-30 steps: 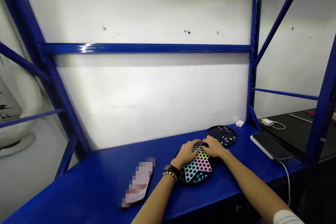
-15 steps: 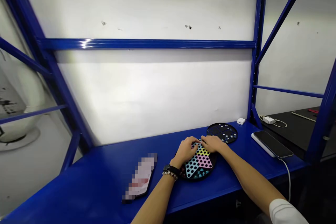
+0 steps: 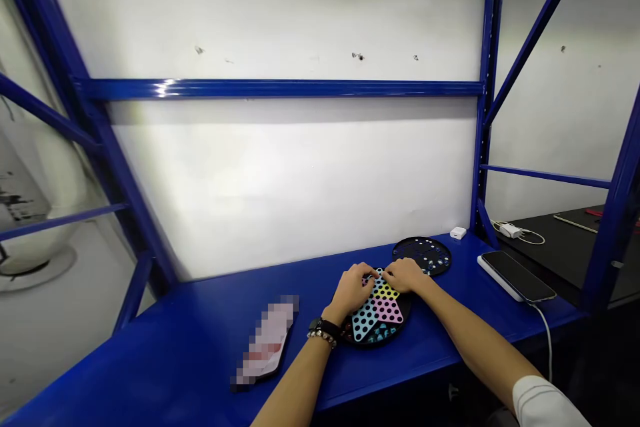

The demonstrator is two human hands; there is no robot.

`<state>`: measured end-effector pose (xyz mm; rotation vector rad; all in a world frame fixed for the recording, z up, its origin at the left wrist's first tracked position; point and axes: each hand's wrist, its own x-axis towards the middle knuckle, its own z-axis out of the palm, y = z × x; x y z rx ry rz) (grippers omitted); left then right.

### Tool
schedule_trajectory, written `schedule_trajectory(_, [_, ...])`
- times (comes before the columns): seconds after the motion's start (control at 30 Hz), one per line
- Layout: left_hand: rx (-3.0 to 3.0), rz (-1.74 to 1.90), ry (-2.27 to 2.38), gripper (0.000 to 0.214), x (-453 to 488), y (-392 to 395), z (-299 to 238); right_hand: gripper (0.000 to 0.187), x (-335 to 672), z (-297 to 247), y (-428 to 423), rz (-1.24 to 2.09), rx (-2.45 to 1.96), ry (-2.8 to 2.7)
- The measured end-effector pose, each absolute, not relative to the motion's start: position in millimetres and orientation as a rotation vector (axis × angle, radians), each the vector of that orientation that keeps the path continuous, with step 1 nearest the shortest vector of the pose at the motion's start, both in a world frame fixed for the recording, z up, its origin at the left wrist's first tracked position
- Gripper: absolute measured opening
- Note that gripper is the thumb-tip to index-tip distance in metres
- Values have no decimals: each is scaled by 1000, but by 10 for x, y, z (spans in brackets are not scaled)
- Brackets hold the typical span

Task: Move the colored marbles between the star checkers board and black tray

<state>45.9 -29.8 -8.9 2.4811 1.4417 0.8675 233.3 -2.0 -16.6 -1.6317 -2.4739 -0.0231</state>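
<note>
A Chinese checkers board (image 3: 391,311) with a coloured, hole-filled star lies in a round black tray (image 3: 370,344) on the blue table. My left hand (image 3: 353,288) covers the star's left side, fingers curled over it near the far point. On the far right side rests my right hand (image 3: 404,275), its fingers bent against the star and its thumb near the left one. Both hands seem to grip the board; some fingertips are hidden. Teal marbles (image 3: 383,331) show in the tray beside the near edge of the star.
Behind my right hand lies a round black lid (image 3: 425,250) holding small pieces. A blurred-out phone-like object (image 3: 267,343) is at left. To the right are a phone (image 3: 517,275) on a white block with a cable and a small white box (image 3: 458,233). Blue rack posts (image 3: 483,147) frame the table.
The view has shifted very slightly. Both hands stay on the far part of the star, with only small finger movement.
</note>
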Motion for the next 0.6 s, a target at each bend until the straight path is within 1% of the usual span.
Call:
schedule_trajectory(0.23, [2483, 871, 1429, 23, 452, -289, -90, 48, 2366, -214, 5, -11, -1692, -2418])
schedule_trajectory(0.6, [2472, 868, 1429, 22, 450, -297, -104, 56, 2357, -201, 34, -3, -1732, -2443])
